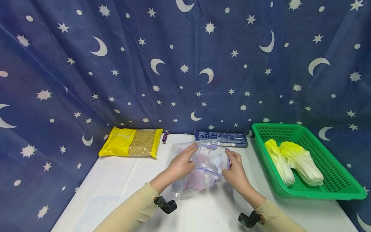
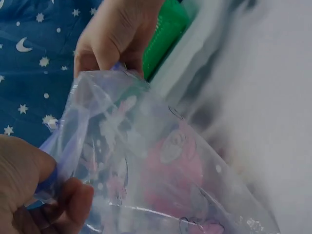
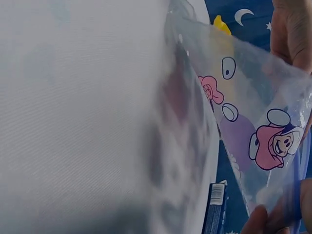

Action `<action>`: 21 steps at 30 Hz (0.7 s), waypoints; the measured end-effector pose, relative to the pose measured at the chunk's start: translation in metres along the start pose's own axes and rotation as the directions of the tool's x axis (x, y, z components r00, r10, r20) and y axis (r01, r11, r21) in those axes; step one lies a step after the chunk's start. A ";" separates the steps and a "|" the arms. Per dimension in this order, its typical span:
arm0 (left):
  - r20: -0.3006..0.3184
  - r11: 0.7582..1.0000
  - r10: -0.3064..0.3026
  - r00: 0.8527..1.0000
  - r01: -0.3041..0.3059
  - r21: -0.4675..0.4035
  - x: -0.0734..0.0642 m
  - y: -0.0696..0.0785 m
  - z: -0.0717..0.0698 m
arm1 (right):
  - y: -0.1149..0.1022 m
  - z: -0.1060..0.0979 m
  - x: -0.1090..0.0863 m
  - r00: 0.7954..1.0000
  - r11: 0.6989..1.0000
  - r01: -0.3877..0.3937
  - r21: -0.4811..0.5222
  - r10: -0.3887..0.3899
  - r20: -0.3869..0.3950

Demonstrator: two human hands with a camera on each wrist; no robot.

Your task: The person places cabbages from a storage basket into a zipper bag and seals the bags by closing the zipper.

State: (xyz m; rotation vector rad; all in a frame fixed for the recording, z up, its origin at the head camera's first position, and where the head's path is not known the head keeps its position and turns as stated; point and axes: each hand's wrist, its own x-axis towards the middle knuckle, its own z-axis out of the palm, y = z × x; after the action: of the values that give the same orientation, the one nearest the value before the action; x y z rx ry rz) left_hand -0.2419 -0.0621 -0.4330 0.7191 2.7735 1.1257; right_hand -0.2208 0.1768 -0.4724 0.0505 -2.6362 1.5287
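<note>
A clear plastic zip bag (image 1: 192, 183) with pink cartoon prints is held up over the white table between both hands. My left hand (image 1: 182, 163) pinches the purple zip edge at its left side, and my right hand (image 1: 236, 172) grips that edge at the right. In the head view, two purple strips of the mouth stand apart. Up close in the left wrist view, the left thumb and curled fingers (image 2: 78, 202) hold the rim. The right wrist view shows the printed side of the bag (image 3: 239, 112), with right-hand fingers at the lower corner.
To the right, a green basket (image 1: 342, 170) holds napa cabbages (image 1: 301, 164). A yellow pasta bag (image 1: 117, 141) lies at the back left, with a small purple wrapped candy (image 1: 165, 138) beside it. Behind the zip bag lies a dark blue package (image 1: 232, 138), before a starry curtain (image 1: 185, 83).
</note>
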 end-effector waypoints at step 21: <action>0.115 0.774 -0.107 0.988 0.155 -0.614 0.013 -0.035 0.004 | 0.002 -0.004 0.000 0.999 0.997 0.040 0.065 -0.038 -0.026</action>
State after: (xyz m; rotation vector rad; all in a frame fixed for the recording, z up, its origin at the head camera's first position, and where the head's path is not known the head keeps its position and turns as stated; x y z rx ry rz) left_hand -0.2663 -0.0759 -0.4582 0.4560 2.1147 1.7929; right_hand -0.2210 0.1816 -0.4717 0.0868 -2.5508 1.5921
